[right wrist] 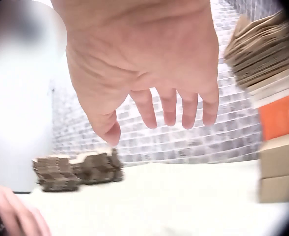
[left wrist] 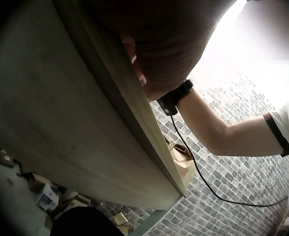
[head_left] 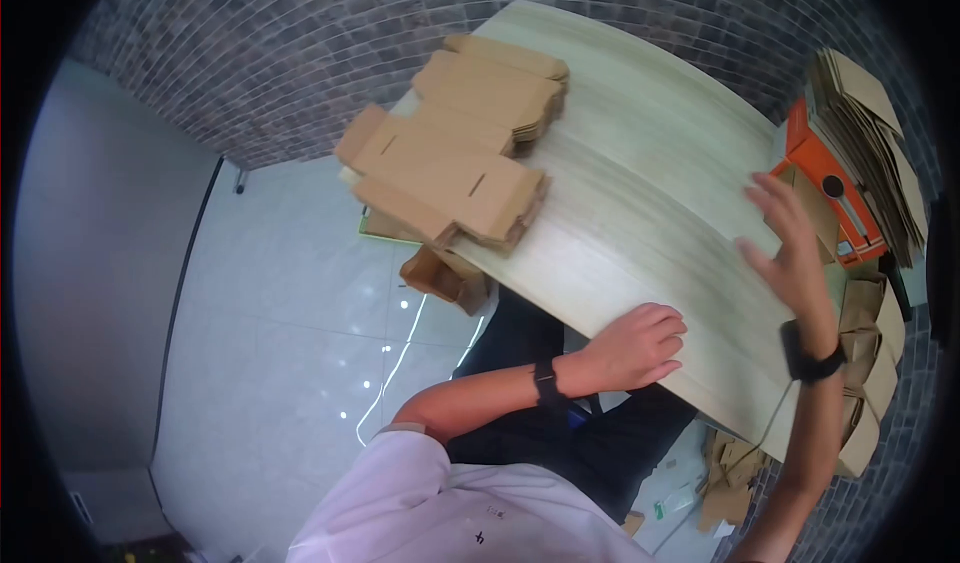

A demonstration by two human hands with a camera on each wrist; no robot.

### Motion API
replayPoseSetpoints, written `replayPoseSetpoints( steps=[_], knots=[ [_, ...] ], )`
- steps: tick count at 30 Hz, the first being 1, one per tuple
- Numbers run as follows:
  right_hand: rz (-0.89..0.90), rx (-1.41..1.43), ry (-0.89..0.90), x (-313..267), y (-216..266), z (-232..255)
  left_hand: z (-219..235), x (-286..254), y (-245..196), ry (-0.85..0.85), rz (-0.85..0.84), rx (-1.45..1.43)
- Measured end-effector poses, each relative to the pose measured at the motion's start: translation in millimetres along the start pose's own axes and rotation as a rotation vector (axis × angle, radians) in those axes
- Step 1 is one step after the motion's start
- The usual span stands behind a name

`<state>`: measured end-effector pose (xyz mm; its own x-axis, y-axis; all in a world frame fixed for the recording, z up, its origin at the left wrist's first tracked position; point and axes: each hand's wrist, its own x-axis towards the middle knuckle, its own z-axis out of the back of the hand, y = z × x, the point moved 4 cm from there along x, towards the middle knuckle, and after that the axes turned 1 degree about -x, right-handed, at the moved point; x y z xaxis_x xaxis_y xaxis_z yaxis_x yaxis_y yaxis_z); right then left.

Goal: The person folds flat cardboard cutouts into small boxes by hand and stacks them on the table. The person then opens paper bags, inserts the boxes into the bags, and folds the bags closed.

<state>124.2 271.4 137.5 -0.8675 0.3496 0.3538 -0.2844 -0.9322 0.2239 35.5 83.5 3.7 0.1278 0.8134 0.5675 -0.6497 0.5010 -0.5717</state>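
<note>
At the table's near edge my left hand (head_left: 632,347) rests with its fingers loosely curled and nothing in them. My right hand (head_left: 790,248) is raised over the right part of the table (head_left: 640,213), fingers apart and holding nothing; the right wrist view shows its palm side and bent thumb (right wrist: 113,133). Beside it stands an orange box (head_left: 822,178) with brown cardboard around it. Two stacks of flattened cardboard boxes, a nearer one (head_left: 440,183) and a farther one (head_left: 490,88), lie at the table's left end, away from both hands.
More folded cardboard (head_left: 868,143) is piled on the orange box. Brown paper bags (head_left: 862,333) line the right edge. An open brown bag (head_left: 445,278) stands below the table's left side. Cardboard pieces (head_left: 728,478) lie on the floor. A cable (left wrist: 203,179) hangs from my right wrist.
</note>
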Motion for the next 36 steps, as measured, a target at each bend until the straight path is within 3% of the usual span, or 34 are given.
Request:
replayPoseSetpoints(
  steps=[3,7,9,10,11,12,13,15,17,23,26,28,32,36],
  knots=[
    [0.149,0.141,-0.037,27.5,90.6,-23.7,-0.7,-1.3,-0.4,-0.005,-0.034,0.004],
    [0.368,0.173,-0.068,65.4,175.0,-59.7,14.0,3.1,-9.0,-0.012,0.113,-0.049],
    [0.367,0.172,-0.066,83.4,201.6,-79.1,30.5,4.1,-13.1,0.054,0.305,-0.322],
    [0.363,0.172,-0.069,92.1,212.7,-87.8,25.0,-4.2,-10.2,0.058,0.331,-0.386],
    [0.369,0.169,-0.066,99.9,223.2,-97.1,7.2,-16.4,-2.3,-0.026,0.238,-0.327],
    [0.354,0.169,-0.030,107.6,231.5,-107.2,-11.0,-19.7,10.2,0.042,0.282,-0.465],
    [0.335,0.171,0.008,115.4,236.6,-114.9,-24.9,-21.4,18.5,0.114,0.326,-0.605],
    [0.318,0.179,0.059,127.7,243.2,-128.3,-32.4,-26.5,23.1,0.077,0.259,-0.469],
    [0.303,0.187,0.111,136.0,247.3,-137.6,-24.1,-29.5,17.7,-0.131,0.178,-0.344],
    [0.215,0.168,0.231,143.4,241.7,-153.7,-11.0,-23.5,15.7,-0.211,0.163,-0.503],
    [0.156,0.224,0.244,144.8,239.1,-151.2,-9.9,-26.8,13.8,-0.224,0.122,-0.429],
    [0.122,0.279,0.292,146.6,236.8,-149.1,-33.5,-27.3,25.4,-0.204,0.086,-0.391],
    [0.156,0.337,0.267,150.0,228.8,-156.2,-37.0,-23.2,23.6,-0.235,-0.023,-0.248],
    [0.111,0.309,0.273,151.5,231.5,-155.7,-14.4,-26.0,15.9,-0.226,0.064,-0.469]
  ],
)
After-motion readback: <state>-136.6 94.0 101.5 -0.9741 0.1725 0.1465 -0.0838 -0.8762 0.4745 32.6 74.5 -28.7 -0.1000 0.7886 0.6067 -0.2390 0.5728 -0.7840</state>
